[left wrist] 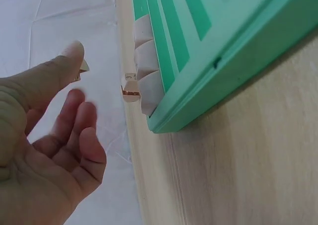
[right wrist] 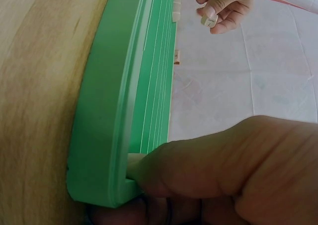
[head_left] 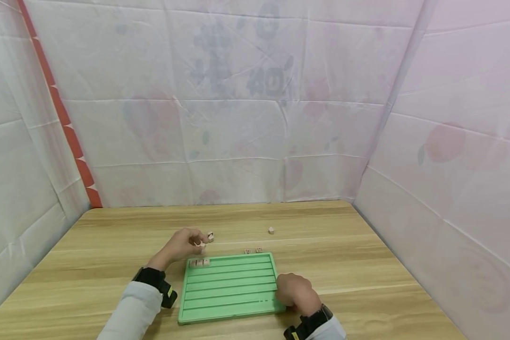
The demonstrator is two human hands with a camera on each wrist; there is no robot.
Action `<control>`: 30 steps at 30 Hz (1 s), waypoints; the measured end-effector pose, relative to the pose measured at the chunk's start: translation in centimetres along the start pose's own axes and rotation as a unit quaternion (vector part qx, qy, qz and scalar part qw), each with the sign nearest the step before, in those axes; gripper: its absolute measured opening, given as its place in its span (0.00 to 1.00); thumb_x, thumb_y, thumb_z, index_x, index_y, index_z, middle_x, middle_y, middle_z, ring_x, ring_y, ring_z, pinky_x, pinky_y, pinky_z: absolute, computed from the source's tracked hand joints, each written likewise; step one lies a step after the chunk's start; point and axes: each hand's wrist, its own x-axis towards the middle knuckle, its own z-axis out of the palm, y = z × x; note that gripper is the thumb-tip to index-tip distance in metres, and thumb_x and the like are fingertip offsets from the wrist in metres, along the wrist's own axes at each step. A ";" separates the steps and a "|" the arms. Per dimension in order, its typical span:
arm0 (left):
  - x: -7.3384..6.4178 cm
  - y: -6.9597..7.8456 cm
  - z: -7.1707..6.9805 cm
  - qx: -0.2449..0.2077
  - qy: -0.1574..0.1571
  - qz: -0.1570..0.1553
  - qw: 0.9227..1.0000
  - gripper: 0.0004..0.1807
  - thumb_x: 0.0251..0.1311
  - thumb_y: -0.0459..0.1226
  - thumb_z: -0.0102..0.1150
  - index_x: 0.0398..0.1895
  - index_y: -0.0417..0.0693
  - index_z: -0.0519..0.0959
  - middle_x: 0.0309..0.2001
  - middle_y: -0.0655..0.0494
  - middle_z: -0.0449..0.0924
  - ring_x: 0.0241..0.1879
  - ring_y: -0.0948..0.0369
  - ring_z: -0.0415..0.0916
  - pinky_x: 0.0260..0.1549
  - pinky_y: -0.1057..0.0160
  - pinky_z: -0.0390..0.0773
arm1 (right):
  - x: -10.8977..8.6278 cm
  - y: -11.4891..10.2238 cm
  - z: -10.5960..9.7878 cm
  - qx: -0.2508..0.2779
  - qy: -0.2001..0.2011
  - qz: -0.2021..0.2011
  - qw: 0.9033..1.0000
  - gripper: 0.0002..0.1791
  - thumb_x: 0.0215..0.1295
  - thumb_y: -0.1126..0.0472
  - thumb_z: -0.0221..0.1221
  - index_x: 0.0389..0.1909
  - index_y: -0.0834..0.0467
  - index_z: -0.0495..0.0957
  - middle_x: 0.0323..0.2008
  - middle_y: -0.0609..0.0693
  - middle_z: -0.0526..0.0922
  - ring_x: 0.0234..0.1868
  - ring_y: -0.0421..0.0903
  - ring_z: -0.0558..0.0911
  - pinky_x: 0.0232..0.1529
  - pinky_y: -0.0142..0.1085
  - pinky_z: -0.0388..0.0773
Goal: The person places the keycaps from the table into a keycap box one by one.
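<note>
At lower centre, my left hand [head_left: 182, 244] pinches a tile [right wrist: 209, 21], my right hand [head_left: 296, 292] grips the ridged tray [head_left: 231, 283]; three racked tiles [head_left: 199, 263], several loose tiles [head_left: 271, 230] unracked.

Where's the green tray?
In the head view, the green tray is bottom centre on the table, with the right hand gripping its right edge.

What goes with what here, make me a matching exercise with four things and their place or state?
1. Ridged green rectangular tray
2. Left hand
3. Three small pale blocks in a row
4. Right hand

A. Gripping the tray's right edge
B. Pinching a single small pale block
C. On the wood-grain tabletop
D. Inside the tray's far left corner

Pairs: 1-C, 2-B, 3-D, 4-A
</note>
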 end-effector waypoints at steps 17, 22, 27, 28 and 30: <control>-0.2 1.1 1.2 -0.049 0.035 -0.054 0.997 0.07 0.49 0.27 0.66 0.28 0.39 0.77 0.25 0.56 0.74 0.27 0.59 0.72 0.28 0.60 0.74 | 0.0 -0.1 -0.1 0.004 -0.003 -0.001 1.000 0.11 0.58 0.71 0.53 0.17 0.60 0.71 0.15 0.53 0.71 0.14 0.45 0.67 0.15 0.34 0.61; -0.3 1.5 1.8 -0.046 0.050 -0.061 0.996 0.06 0.50 0.29 0.67 0.28 0.42 0.77 0.24 0.56 0.74 0.27 0.59 0.72 0.27 0.60 0.74 | 0.0 -0.1 -0.1 0.003 -0.002 -0.003 1.000 0.11 0.58 0.71 0.53 0.17 0.60 0.71 0.16 0.53 0.71 0.14 0.45 0.67 0.15 0.34 0.61; -0.4 1.5 2.0 -0.058 0.065 -0.078 0.993 0.07 0.49 0.30 0.68 0.28 0.40 0.78 0.25 0.55 0.74 0.27 0.59 0.72 0.27 0.61 0.74 | 0.1 -0.1 -0.1 -0.001 -0.002 -0.001 1.000 0.11 0.58 0.71 0.53 0.18 0.60 0.71 0.16 0.53 0.71 0.14 0.45 0.68 0.15 0.34 0.62; -0.4 1.5 2.1 -0.058 0.067 -0.082 0.993 0.07 0.48 0.29 0.68 0.28 0.40 0.78 0.25 0.55 0.74 0.27 0.59 0.72 0.27 0.61 0.74 | 0.1 -0.1 0.0 -0.001 -0.002 0.001 1.000 0.11 0.58 0.71 0.53 0.18 0.61 0.71 0.16 0.53 0.71 0.14 0.45 0.69 0.15 0.34 0.62; -0.4 1.4 2.1 -0.055 0.071 -0.087 0.992 0.07 0.48 0.29 0.68 0.27 0.40 0.78 0.24 0.55 0.74 0.26 0.59 0.71 0.27 0.61 0.74 | 0.2 -0.1 0.0 0.002 -0.003 0.005 1.000 0.10 0.58 0.71 0.53 0.18 0.61 0.71 0.16 0.53 0.71 0.14 0.45 0.69 0.15 0.33 0.62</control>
